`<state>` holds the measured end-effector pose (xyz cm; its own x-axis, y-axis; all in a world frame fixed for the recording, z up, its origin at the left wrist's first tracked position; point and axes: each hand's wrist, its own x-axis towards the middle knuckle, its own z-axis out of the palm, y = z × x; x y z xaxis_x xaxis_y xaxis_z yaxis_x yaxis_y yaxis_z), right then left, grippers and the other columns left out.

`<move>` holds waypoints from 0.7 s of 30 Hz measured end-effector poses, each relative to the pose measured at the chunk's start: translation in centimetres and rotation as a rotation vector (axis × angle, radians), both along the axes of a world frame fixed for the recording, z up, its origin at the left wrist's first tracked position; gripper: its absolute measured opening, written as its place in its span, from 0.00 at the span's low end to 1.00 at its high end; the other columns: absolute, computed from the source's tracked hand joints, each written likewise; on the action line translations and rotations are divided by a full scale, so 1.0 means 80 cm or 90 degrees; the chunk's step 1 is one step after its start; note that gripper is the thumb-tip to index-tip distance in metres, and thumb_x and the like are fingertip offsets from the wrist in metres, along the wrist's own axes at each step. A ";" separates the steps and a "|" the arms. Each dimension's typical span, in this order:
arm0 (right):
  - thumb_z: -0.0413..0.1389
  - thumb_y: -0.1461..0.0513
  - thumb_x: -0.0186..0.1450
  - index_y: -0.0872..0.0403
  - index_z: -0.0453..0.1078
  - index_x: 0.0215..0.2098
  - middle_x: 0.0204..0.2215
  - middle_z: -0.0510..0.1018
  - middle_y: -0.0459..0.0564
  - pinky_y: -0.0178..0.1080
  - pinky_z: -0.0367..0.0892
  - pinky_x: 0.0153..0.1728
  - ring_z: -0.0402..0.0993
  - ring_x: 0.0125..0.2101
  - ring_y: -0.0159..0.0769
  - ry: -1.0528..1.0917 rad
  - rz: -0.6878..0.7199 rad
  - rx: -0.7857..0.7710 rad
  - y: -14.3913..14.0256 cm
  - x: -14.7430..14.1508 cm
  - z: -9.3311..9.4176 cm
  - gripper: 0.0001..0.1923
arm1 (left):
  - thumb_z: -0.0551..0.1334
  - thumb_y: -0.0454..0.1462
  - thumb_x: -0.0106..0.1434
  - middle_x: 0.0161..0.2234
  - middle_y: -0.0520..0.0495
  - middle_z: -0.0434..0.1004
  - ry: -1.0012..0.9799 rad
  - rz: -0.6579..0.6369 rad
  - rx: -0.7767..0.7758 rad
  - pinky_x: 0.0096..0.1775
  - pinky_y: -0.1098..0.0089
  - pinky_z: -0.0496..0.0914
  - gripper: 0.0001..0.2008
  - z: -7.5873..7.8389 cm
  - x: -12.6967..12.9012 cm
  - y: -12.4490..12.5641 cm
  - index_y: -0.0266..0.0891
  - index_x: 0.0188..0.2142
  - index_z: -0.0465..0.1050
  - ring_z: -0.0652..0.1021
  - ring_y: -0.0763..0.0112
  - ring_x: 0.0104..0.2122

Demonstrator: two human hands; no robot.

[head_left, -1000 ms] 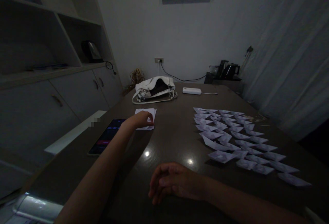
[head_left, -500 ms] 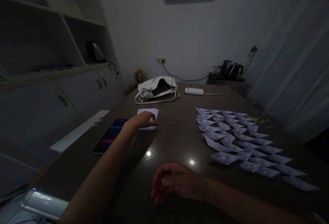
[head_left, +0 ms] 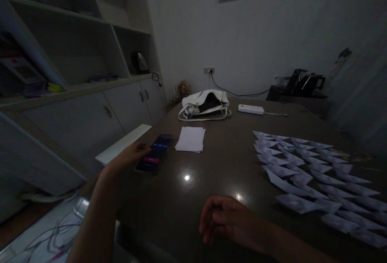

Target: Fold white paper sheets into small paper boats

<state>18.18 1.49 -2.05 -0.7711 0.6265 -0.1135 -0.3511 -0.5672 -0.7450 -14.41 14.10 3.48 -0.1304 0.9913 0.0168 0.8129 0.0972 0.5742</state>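
Phone (head_left: 153, 157) lies face up on the counter (head_left: 217, 158), near its left edge, directly to the right of the left hand (head_left: 128, 157). Screen is lit, with timer digits in the upper part and a red bar below them. Left hand is released: fingers extend together, slightly bent, and the fingertips overlap the left side of the phone; whether they press on the glass cannot be told from this angle.

Right hand (head_left: 223, 218) is also released, fingers loosely curled over the near part of the counter, well apart from the phone and to its right. Contact between this hand and the surface cannot be confirmed.

Stack of white paper (head_left: 190, 139) rests flat just beyond and to the right of the phone, sheets slightly out of line. It is farther from the person than both hands and is clear of each. Folded paper boats (head_left: 290, 170) stand in close rows on the right side of the counter, beyond and to the right of the right hand; the nearest boat sits near the right forearm, apart from it.

White bag (head_left: 205, 106) occupies the far end of the counter behind the stack. White device (head_left: 250, 110) with a short cable lies to the bag's right.
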 end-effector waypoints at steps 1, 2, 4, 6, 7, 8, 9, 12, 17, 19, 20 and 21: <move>0.61 0.62 0.60 0.62 0.71 0.37 0.33 0.78 0.56 0.36 0.68 0.36 0.78 0.32 0.34 0.001 -0.001 0.000 0.000 0.000 0.001 0.11 | 0.61 0.50 0.48 0.41 0.38 0.81 -0.026 -0.010 -0.008 0.41 0.63 0.74 0.26 -0.008 -0.004 -0.005 0.33 0.40 0.76 0.80 0.52 0.41; 0.61 0.62 0.60 0.62 0.71 0.37 0.33 0.78 0.55 0.36 0.68 0.35 0.78 0.32 0.34 0.002 -0.003 -0.001 0.000 0.000 0.002 0.10 | 0.61 0.52 0.48 0.42 0.38 0.81 -0.047 -0.015 -0.010 0.40 0.63 0.74 0.28 -0.014 -0.007 -0.008 0.33 0.41 0.76 0.80 0.52 0.41; 0.61 0.62 0.60 0.62 0.71 0.37 0.33 0.78 0.55 0.35 0.69 0.35 0.78 0.32 0.34 0.000 -0.002 -0.002 0.000 0.000 0.004 0.10 | 0.59 0.54 0.49 0.46 0.36 0.79 -0.077 -0.022 -0.007 0.41 0.63 0.74 0.32 -0.022 -0.008 -0.013 0.31 0.45 0.74 0.79 0.53 0.42; 0.61 0.62 0.61 0.62 0.72 0.37 0.34 0.78 0.55 0.35 0.69 0.35 0.78 0.32 0.33 -0.004 -0.001 -0.001 0.000 -0.001 0.005 0.10 | 0.57 0.55 0.51 0.49 0.34 0.76 -0.087 -0.022 0.000 0.44 0.62 0.73 0.36 -0.025 -0.006 -0.016 0.29 0.49 0.71 0.78 0.53 0.45; 0.61 0.62 0.61 0.62 0.72 0.37 0.34 0.78 0.55 0.35 0.69 0.35 0.78 0.32 0.33 -0.004 -0.001 0.001 -0.001 -0.001 0.005 0.10 | 0.57 0.55 0.51 0.49 0.34 0.76 -0.082 -0.020 0.003 0.45 0.62 0.72 0.37 -0.026 -0.003 -0.018 0.29 0.50 0.70 0.78 0.53 0.46; 0.61 0.62 0.61 0.61 0.72 0.37 0.34 0.78 0.55 0.35 0.69 0.35 0.77 0.33 0.33 -0.002 -0.001 0.003 -0.001 -0.001 0.005 0.10 | 0.56 0.56 0.52 0.50 0.33 0.75 -0.072 -0.017 0.005 0.46 0.61 0.71 0.38 -0.027 0.000 -0.020 0.28 0.52 0.69 0.77 0.52 0.47; 0.60 0.62 0.61 0.61 0.72 0.37 0.34 0.78 0.55 0.35 0.69 0.35 0.77 0.33 0.33 0.001 -0.003 0.005 -0.002 -0.002 0.003 0.10 | 0.57 0.56 0.52 0.51 0.32 0.74 -0.056 -0.012 0.008 0.48 0.59 0.69 0.39 -0.029 0.005 -0.023 0.27 0.53 0.67 0.75 0.51 0.48; 0.61 0.61 0.62 0.60 0.73 0.38 0.34 0.78 0.54 0.34 0.69 0.35 0.77 0.32 0.32 0.008 -0.008 0.021 -0.003 -0.003 -0.004 0.09 | 0.62 0.56 0.47 0.56 0.28 0.67 0.017 0.016 0.020 0.52 0.52 0.63 0.46 -0.038 0.024 -0.035 0.26 0.58 0.62 0.67 0.41 0.55; 0.60 0.60 0.63 0.59 0.72 0.39 0.35 0.78 0.53 0.32 0.68 0.33 0.77 0.32 0.30 0.021 -0.001 0.092 -0.002 -0.005 -0.021 0.09 | 0.57 0.51 0.57 0.56 0.25 0.64 0.280 0.067 0.058 0.50 0.51 0.63 0.43 -0.050 0.055 -0.052 0.20 0.62 0.53 0.65 0.40 0.55; 0.60 0.59 0.63 0.58 0.72 0.39 0.35 0.78 0.53 0.31 0.68 0.33 0.77 0.32 0.29 0.022 0.009 0.101 0.000 -0.005 -0.025 0.10 | 0.56 0.50 0.58 0.55 0.25 0.65 0.301 0.081 0.059 0.50 0.55 0.63 0.42 -0.050 0.061 -0.054 0.17 0.62 0.53 0.66 0.41 0.53; 0.60 0.59 0.63 0.58 0.72 0.39 0.35 0.78 0.53 0.31 0.68 0.34 0.77 0.32 0.29 0.021 0.012 0.101 0.001 -0.005 -0.027 0.10 | 0.56 0.50 0.59 0.55 0.25 0.65 0.312 0.089 0.059 0.50 0.56 0.64 0.42 -0.049 0.062 -0.055 0.16 0.62 0.52 0.66 0.42 0.53; 0.60 0.59 0.63 0.58 0.72 0.40 0.35 0.78 0.53 0.31 0.68 0.34 0.77 0.33 0.29 0.016 0.015 0.099 0.002 -0.005 -0.028 0.11 | 0.56 0.50 0.59 0.54 0.25 0.66 0.322 0.098 0.059 0.50 0.57 0.64 0.42 -0.049 0.063 -0.056 0.16 0.62 0.52 0.67 0.42 0.53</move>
